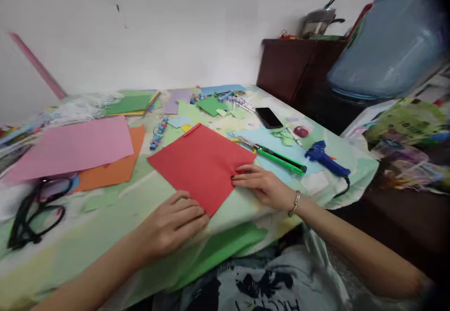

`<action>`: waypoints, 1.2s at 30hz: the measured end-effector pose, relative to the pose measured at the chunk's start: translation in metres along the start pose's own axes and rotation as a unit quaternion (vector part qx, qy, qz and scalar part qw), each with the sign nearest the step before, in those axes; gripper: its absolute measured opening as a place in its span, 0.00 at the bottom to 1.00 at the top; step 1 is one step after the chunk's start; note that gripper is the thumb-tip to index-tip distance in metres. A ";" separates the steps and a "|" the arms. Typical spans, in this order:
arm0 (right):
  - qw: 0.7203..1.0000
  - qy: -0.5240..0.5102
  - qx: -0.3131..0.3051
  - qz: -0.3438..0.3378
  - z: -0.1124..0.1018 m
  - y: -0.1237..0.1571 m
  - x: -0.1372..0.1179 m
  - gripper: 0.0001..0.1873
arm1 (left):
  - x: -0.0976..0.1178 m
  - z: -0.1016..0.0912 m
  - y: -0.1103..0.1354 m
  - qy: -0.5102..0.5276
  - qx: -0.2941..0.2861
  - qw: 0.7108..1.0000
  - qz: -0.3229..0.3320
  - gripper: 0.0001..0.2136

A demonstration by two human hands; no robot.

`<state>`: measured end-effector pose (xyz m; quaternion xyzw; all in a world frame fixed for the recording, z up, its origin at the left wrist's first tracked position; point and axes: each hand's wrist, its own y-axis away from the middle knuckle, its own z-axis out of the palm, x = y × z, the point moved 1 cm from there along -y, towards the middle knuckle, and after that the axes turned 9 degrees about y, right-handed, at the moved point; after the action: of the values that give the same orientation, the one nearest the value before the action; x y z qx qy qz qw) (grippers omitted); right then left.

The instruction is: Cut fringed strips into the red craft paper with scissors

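Note:
A sheet of red paper (pixel 204 161) lies at an angle on the table in front of me, one corner toward my body. By its far corner is a narrow red strip (pixel 192 130), folded or rolled. My left hand (pixel 176 224) is closed at the paper's near corner, fingers bent and fingertips on it. My right hand (pixel 258 183) rests with fingers apart on the right edge, where the paper dents slightly. Beyond the right hand lies a green utility knife (pixel 281 159), on light blue paper (pixel 281 175).
On the right are a blue glue gun (pixel 326 159), a black phone (pixel 268 117) and a dark red round object (pixel 301 131). To the left lie pink paper (pixel 80 144), orange paper (pixel 116 173) and black glasses (pixel 38 212). Paper scraps (pixel 211 106) scatter toward the wall.

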<state>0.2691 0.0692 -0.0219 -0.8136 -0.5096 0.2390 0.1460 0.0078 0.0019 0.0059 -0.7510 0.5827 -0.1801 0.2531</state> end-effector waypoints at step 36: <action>0.997 0.057 -0.051 0.032 -0.002 0.004 -0.002 0.29 | 0.003 -0.001 0.009 0.058 -0.022 0.997 -0.036 0.09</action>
<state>0.2730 0.0660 -0.0215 -0.8481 -0.4857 0.1706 0.1252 0.0012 -0.0030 0.0013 -0.7652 0.5728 -0.2193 0.1956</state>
